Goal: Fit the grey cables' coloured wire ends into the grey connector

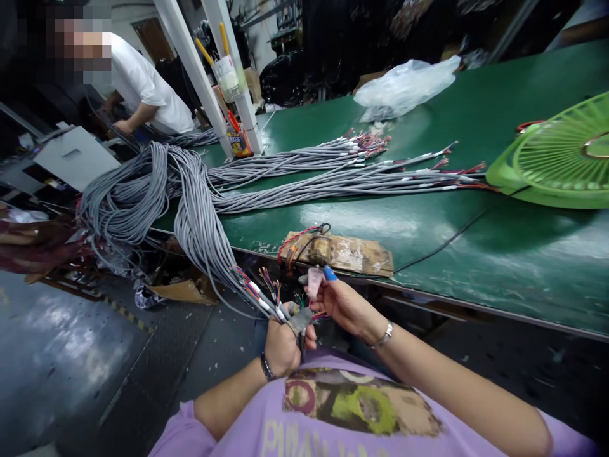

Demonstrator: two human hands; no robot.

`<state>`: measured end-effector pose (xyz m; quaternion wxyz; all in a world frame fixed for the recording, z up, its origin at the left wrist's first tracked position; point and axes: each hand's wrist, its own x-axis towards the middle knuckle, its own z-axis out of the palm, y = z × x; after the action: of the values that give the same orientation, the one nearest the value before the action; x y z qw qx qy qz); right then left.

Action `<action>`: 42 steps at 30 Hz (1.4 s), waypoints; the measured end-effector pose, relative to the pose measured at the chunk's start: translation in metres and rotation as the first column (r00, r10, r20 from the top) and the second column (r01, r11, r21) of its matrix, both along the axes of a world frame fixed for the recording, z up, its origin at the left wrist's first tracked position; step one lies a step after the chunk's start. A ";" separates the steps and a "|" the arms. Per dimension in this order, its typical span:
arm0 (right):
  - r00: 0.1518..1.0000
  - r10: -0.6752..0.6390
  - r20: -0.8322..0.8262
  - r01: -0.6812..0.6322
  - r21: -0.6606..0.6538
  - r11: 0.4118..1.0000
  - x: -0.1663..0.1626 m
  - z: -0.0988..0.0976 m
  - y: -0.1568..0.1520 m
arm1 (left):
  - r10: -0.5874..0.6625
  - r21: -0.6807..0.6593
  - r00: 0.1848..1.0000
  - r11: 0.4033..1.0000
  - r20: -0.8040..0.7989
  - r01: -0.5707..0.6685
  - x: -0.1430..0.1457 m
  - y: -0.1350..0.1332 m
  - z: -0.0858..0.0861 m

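Observation:
My left hand (284,346) is wrapped round the ends of several grey cables (264,306). Thin coloured wires fan out from their stripped tips, and grey wrapping covers some of this hand's fingers. Just to the right, my right hand (342,306) has its fingers drawn together beside the coloured wire ends (320,314). A blue cover (329,273) and a pale pink wrap (314,282) show on its fingers. Whatever lies between those fingertips is too small to make out. The held cables run up to a thick grey bundle (190,209) draped over the bench edge.
On the green bench (476,254) lie more grey cables (333,184), a wooden board (352,254) with wires, a green fan (561,152) and a clear plastic bag (406,89). A white post (245,120) carries tool holders. Another person (143,89) handles cables at far left.

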<state>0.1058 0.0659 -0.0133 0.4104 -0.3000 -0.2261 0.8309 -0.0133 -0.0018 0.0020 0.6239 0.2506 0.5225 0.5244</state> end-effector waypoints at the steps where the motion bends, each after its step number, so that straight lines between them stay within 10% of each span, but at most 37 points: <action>1: 1.000 0.005 0.008 -0.005 0.026 1.000 0.001 0.001 0.000 | -0.007 -0.001 1.000 1.000 0.001 0.007 -0.001 -0.001 0.000; 14: 0.995 0.000 0.104 -0.009 0.086 0.996 0.002 0.008 -0.004 | -0.151 -0.046 0.983 0.987 0.103 0.156 -0.002 0.007 0.005; 21: 0.912 -0.278 0.301 0.174 0.329 0.928 -0.002 -0.004 -0.001 | -0.145 -0.051 0.982 0.987 0.119 0.152 -0.001 0.011 0.003; 28: 0.993 -0.116 0.025 0.115 0.039 0.993 -0.007 -0.001 0.003 | -0.129 -0.061 0.987 0.989 0.098 0.135 0.002 0.013 0.001; 42: 0.999 -0.036 -0.035 0.035 -0.013 0.999 0.006 -0.011 -0.006 | -0.057 -0.020 0.998 0.998 0.040 0.057 -0.002 0.002 -0.005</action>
<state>0.1114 0.0604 -0.0247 0.4272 -0.2919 -0.2085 0.8299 -0.0156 -0.0003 -0.0030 0.6513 0.2484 0.5084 0.5056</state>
